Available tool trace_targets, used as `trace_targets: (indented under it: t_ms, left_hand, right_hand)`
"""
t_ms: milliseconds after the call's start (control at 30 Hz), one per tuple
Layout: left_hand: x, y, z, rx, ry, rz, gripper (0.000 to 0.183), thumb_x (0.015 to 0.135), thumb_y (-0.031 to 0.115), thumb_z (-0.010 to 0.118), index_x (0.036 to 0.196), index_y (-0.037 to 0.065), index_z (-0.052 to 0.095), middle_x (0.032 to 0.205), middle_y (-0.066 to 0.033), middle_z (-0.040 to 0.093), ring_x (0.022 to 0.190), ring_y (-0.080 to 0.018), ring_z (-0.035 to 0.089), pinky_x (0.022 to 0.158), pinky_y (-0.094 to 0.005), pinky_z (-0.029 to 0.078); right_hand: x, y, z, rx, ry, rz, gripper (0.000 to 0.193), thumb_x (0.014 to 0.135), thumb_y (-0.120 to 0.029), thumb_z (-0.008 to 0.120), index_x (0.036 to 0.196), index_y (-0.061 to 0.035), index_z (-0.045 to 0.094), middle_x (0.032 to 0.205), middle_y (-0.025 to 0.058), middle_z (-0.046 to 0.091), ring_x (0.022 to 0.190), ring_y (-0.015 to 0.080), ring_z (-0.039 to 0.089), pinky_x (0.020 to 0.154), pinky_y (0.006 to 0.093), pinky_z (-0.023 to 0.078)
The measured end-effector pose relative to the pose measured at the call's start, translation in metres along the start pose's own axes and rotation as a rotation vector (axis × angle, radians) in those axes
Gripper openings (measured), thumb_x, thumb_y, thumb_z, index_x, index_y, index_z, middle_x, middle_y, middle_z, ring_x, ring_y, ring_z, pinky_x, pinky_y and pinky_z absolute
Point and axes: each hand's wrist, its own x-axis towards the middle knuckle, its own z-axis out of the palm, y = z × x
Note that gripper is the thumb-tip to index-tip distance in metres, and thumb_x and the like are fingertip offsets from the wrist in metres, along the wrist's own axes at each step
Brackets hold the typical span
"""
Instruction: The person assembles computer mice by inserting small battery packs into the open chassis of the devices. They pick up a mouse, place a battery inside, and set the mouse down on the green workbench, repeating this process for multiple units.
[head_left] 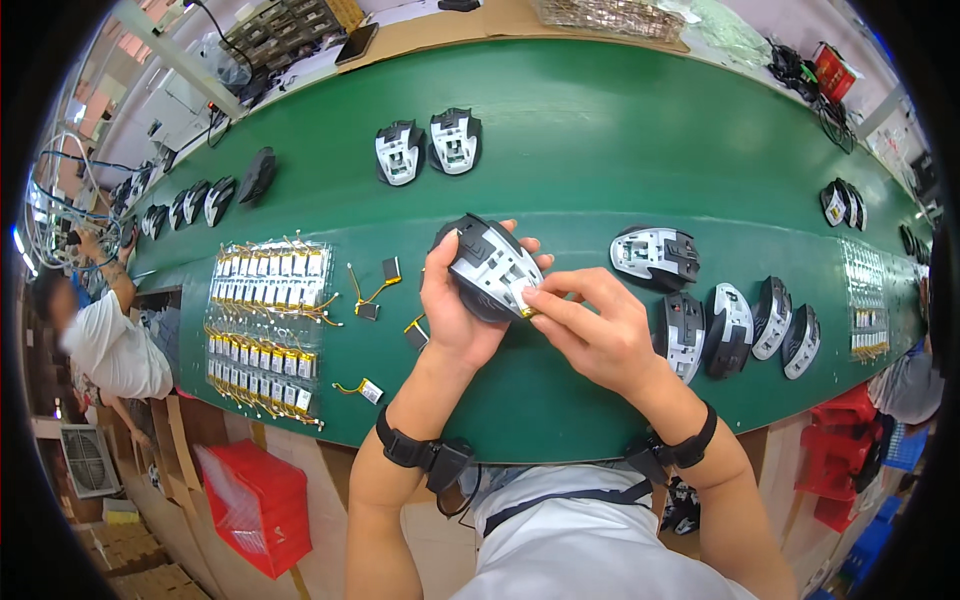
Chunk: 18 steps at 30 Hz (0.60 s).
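My left hand (pixel 455 322) is wrapped round a black and silver computer mouse (pixel 488 258), its open white-silver inside facing up. At the mouse's lower right end, my right hand (pixel 603 335) pinches a small battery (pixel 527 310) with a yellow edge; the fingertips hide most of it. Left of my hands lie loose wired batteries, one dark (pixel 391 269) and one silver-white (pixel 371 391). Beyond them, clear trays (pixel 325 262) hold rows of wired batteries. Right of my hands rests another opened mouse (pixel 655 254), with several more mice (pixel 729 325) grouped in front of it.
Two opened mice (pixel 455 140) stand farther back on the green bench (pixel 600 130), and a row of mice (pixel 219 200) sits at the left. Another battery tray (pixel 866 290) lies far right. A person (pixel 112 345) works at the left beside a red crate (pixel 262 505).
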Motion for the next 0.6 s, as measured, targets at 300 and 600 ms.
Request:
trace_targets:
  t_ms: [300, 600]
  left_hand:
    - [0.0, 0.006, 0.001, 0.125, 0.015, 0.007, 0.062, 0.093, 0.049, 0.043, 0.121, -0.004, 0.056, 0.104, -0.0225, 0.065, 0.093, -0.0376, 0.066, 0.085, -0.0459, 0.055]
    - [0.001, 0.012, -0.001, 0.093, -0.018, -0.086, 0.058, 0.096, 0.048, 0.041, 0.118, -0.003, 0.058, 0.109, -0.0205, 0.065, 0.096, -0.0355, 0.066, 0.083, -0.0484, 0.057]
  right_hand:
    - [0.0, -0.002, -0.002, 0.062, -0.117, 0.073, 0.037, 0.071, -0.011, 0.081, 0.107, -0.0112, 0.073, 0.095, 0.0035, 0.065, 0.074, 0.0188, 0.064, 0.063, 0.0309, 0.053]
    - [-0.002, 0.004, -0.001, -0.027, -0.07, -0.124, 0.033, 0.07, -0.006, 0.079, 0.102, -0.0129, 0.073, 0.09, 0.0026, 0.065, 0.069, 0.0161, 0.063, 0.058, 0.0299, 0.051]
